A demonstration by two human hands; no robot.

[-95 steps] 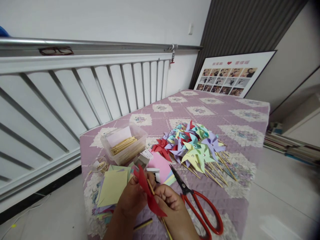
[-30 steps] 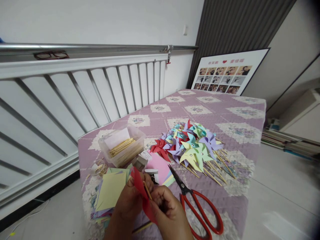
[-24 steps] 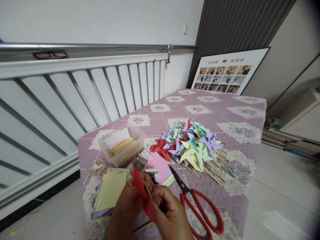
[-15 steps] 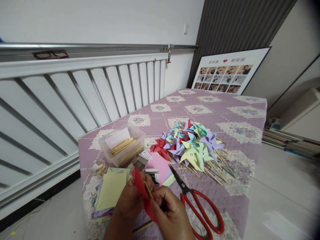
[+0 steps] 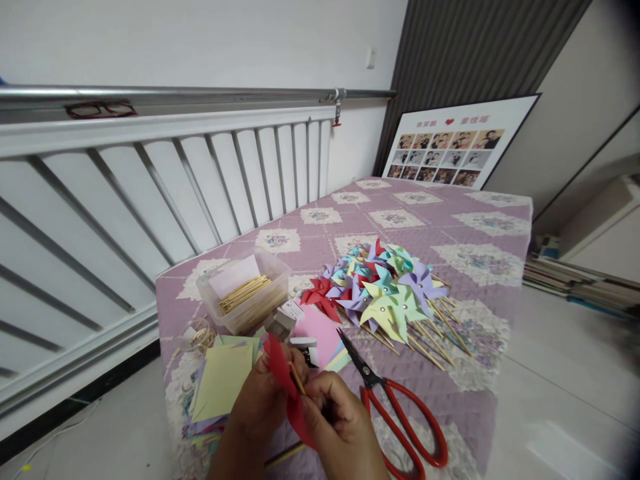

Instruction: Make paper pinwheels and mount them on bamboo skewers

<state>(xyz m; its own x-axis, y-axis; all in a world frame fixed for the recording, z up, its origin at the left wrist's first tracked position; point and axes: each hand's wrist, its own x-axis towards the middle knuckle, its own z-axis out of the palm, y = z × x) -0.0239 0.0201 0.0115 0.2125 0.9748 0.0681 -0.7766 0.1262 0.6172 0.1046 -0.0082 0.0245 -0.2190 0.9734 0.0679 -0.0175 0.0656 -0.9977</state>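
Close to the table's near edge, my left hand (image 5: 263, 397) pinches a red paper piece (image 5: 281, 365), folded and curved like a pinwheel. My right hand (image 5: 343, 420) has its thumb and fingers closed at the lower part of the same paper, by a short length of thin wooden stick (image 5: 297, 379) that shows between the hands. How the stick meets the paper is hidden by my fingers. Scissors with red handles (image 5: 420, 417) lie just right of my right hand. A stack of coloured paper squares (image 5: 223, 377) sits left of my left hand.
A clear plastic box (image 5: 243, 323) of wooden sticks stands behind the paper stack. Finished-looking pinwheels (image 5: 387, 287) on sticks are heaped to the right. Pink paper (image 5: 317, 330) and small boxes (image 5: 280, 325) lie beyond my hands. A white radiator (image 5: 200, 187) borders the table.
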